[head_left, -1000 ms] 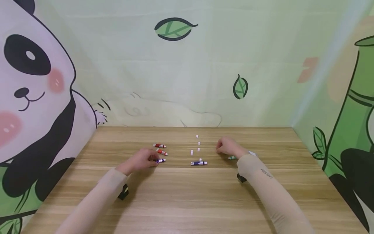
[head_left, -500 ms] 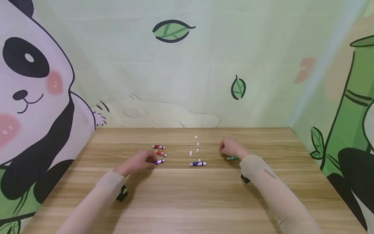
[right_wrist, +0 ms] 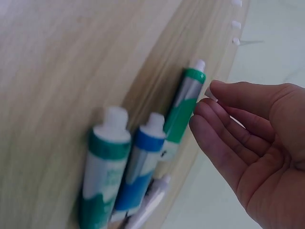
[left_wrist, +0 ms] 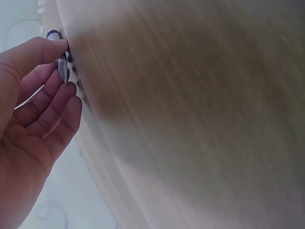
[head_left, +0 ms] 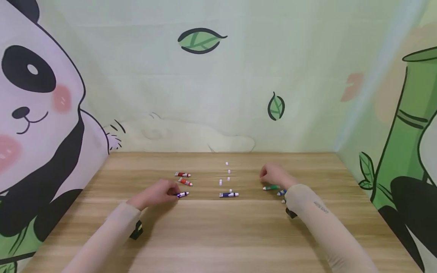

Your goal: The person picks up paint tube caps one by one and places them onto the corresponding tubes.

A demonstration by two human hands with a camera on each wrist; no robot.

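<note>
My left hand pinches the tail end of a small purple-and-white paint tube between thumb and fingers. In the left wrist view the tube's flat crimped end shows below the thumb. Two red paint tubes, a dark red one and an orange-red one, lie just beyond that hand. Over on the right, my right hand pinches a tiny white cap between thumb and forefinger. Below this hand lie a green tube and a blue tube, partly covered by the sleeve.
A dark blue paint tube lies mid-table. Behind it several small white caps form a loose column. The right wrist view also shows a teal tube and a pale tube. A printed cloth wall rises behind the wooden table.
My right hand has moved to the right, and more tubes now show from behind its sleeve. The head view has tilted slightly. The left hand keeps its grip on the purple tube.
</note>
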